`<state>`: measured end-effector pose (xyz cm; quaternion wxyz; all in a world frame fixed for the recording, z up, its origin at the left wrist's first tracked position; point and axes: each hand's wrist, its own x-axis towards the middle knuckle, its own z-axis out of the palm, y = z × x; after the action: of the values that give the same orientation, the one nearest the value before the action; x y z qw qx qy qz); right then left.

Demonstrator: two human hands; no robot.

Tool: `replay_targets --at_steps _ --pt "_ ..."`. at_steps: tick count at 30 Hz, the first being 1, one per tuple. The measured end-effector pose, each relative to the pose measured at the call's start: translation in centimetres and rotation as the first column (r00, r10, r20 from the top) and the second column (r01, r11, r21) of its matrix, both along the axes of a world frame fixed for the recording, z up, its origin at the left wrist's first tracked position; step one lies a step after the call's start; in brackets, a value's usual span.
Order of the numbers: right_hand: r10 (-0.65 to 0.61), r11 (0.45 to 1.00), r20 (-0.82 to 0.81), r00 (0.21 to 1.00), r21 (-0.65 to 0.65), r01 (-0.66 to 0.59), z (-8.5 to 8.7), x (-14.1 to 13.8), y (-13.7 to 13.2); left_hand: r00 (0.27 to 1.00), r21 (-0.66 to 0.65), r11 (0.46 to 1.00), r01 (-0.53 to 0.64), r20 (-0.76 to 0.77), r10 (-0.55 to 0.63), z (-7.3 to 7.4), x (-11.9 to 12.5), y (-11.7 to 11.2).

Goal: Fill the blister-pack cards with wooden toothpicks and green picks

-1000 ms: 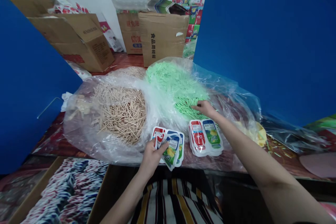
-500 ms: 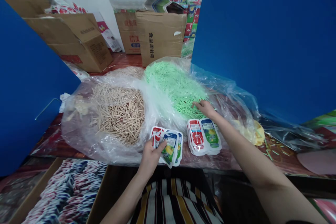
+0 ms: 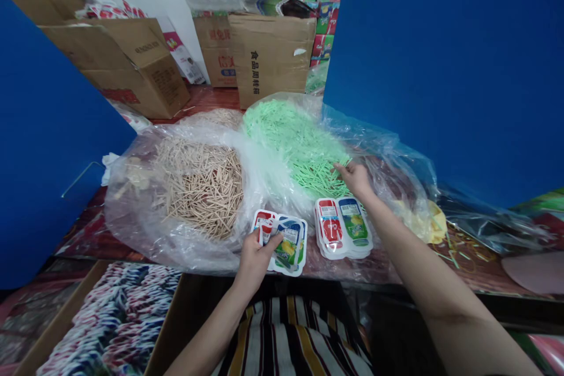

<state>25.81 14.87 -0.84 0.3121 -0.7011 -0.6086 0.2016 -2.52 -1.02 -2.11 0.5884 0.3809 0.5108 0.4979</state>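
My left hand is closed on small twin-section plastic packs, printed red with "Cola" on one side and blue-green with lemons on the other. Thumb on top, it holds them at the table's front edge. My right hand reaches to the right edge of a heap of thin green sticks lying in a clear plastic bag. Its thumb and forefinger are pinched together at the sticks; how many are between them cannot be made out. Just below the right wrist lies a stack of the same twin packs.
Left of the green heap, an open clear bag holds tan sticks. An open carton of many packs stands below the table's left front. Cardboard boxes line the back. Blue panels flank both sides. Rubber bands lie at right.
My right hand has moved a little right and up along the green sticks. In my left hand, the tilted top pack now lies flatter over the one beneath.
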Motion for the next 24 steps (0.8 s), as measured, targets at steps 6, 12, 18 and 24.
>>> replay_targets --at_steps 6,12,18,24 --pt "0.056 0.991 -0.385 0.921 0.134 -0.005 1.8 -3.1 -2.7 1.0 -0.042 0.999 -0.015 -0.018 0.014 0.5 0.3 0.2" --pt "0.332 0.943 -0.704 0.628 0.234 -0.236 5.8 -9.4 -9.5 0.999 -0.042 0.999 -0.019 0.032 0.02 0.4 0.5 0.5" --pt "0.464 0.884 -0.615 0.638 0.277 -0.376 6.1 -11.6 -12.1 0.998 -0.02 1.0 0.0 0.06 0.001 0.6 0.5 0.5" --pt "0.479 0.877 -0.565 0.672 0.28 -0.39 5.9 -12.0 -12.3 0.997 0.008 1.0 0.029 0.073 -0.029 0.6 0.2 0.3"
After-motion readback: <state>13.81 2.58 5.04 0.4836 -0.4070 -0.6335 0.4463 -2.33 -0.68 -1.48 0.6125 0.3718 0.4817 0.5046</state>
